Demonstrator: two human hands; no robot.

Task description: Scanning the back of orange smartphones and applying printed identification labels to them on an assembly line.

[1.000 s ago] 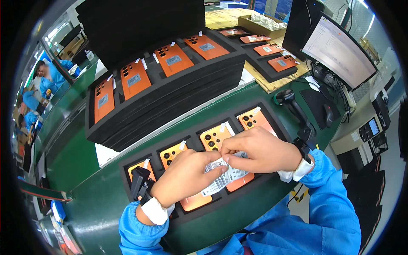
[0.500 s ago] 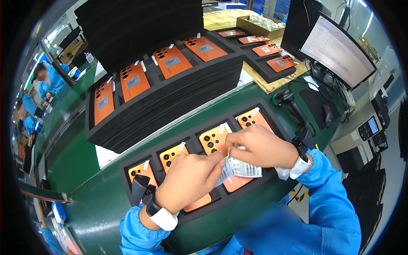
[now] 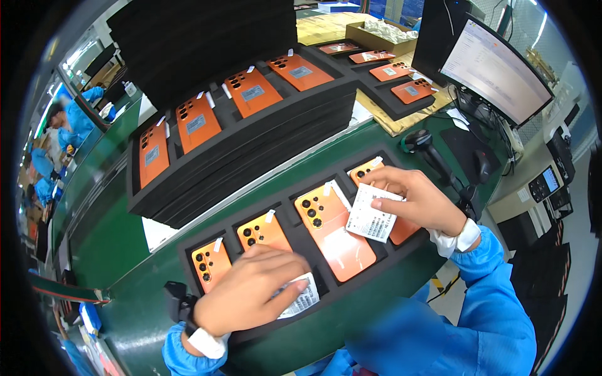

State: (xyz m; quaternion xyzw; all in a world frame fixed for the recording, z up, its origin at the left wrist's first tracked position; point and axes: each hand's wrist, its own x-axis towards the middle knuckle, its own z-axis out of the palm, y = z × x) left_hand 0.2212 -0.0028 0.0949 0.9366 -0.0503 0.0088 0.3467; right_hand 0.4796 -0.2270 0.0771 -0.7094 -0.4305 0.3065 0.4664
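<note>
My right hand [image 3: 419, 197] pinches a white printed label sheet [image 3: 370, 216] between thumb and fingers, over the rightmost phone [image 3: 404, 233]. In my left hand [image 3: 248, 288] is another white printed label sheet [image 3: 303, 299], gripped under the thumb and low over the second phone from the left [image 3: 266, 230]. Several orange-yellow phones lie back-up in a black foam tray [image 3: 384, 263]. The third phone [image 3: 338, 247] lies uncovered between my hands. Its glossy back carries a small white tab at the camera end. The leftmost phone [image 3: 207, 263] is partly behind my left hand.
Beyond the tray stands a tall stack of black foam trays [image 3: 263, 156] with orange phones on top. A barcode scanner [image 3: 433, 156], mouse [image 3: 481, 166] and monitor [image 3: 498, 72] are on the right. Farther back sit another phone tray [image 3: 401, 109] and an open carton [image 3: 382, 39].
My hands were together over the third phone, holding label material. They have parted, left hand down-left and right hand right, each with a label sheet. The third phone's back is now uncovered.
</note>
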